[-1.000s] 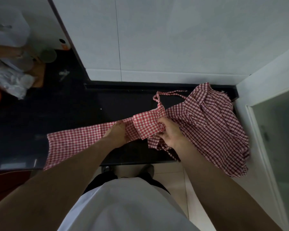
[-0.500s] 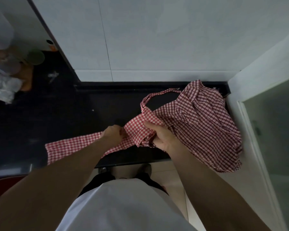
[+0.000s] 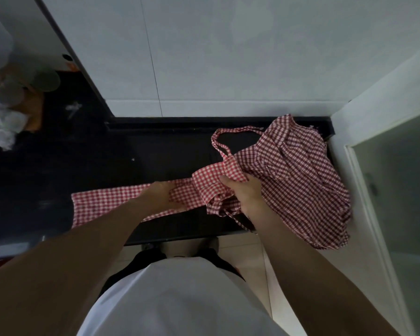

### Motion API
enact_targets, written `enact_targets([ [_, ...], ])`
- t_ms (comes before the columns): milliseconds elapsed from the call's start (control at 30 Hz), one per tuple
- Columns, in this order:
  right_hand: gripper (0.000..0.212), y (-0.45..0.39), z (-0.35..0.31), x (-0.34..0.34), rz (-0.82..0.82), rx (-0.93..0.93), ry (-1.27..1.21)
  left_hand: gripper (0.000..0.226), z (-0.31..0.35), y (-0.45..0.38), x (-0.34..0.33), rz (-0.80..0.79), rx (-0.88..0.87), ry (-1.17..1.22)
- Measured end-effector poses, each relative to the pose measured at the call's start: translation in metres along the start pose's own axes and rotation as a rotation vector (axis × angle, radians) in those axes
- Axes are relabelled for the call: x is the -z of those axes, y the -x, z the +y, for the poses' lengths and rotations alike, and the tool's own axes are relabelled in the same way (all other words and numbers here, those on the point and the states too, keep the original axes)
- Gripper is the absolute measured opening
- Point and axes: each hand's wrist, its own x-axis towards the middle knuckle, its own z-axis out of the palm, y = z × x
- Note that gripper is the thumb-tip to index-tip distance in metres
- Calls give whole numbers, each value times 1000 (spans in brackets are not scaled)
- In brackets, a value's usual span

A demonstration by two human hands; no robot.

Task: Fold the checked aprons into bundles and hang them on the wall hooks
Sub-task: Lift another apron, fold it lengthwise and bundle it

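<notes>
Lying on a dark counter (image 3: 155,146), a red-and-white checked apron (image 3: 107,202) is pressed flat by the left hand (image 3: 159,194); its bunched end is gripped by the right hand (image 3: 246,192). A darker checked apron (image 3: 301,175) is heaped behind.

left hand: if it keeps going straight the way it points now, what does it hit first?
The left hand points right, along the apron strip it presses on the counter. First contact would likely be the bunched apron held by the right hand, though depth is unclear.
</notes>
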Motion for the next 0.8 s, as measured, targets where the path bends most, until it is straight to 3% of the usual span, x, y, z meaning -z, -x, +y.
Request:
enact_targets([
  [167, 73, -6, -20, 16, -75, -33, -48, 47, 0, -13, 7, 224, -121, -196],
  [367, 50, -8, -35, 32, -132, -13, -105, 38, 22, -19, 32, 45, 75, -105],
  [433, 61, -10, -33, 31, -86, 0, -84, 45, 23, -14, 30, 65, 148, -185],
  [567, 110, -19, -16, 22, 40, 52, -142, 74, 24, -16, 20, 199, 217, -357],
  [800, 131, -15, -4, -13, -56, 67, -254, 44, 32, -17, 25, 66, 204, -217],
])
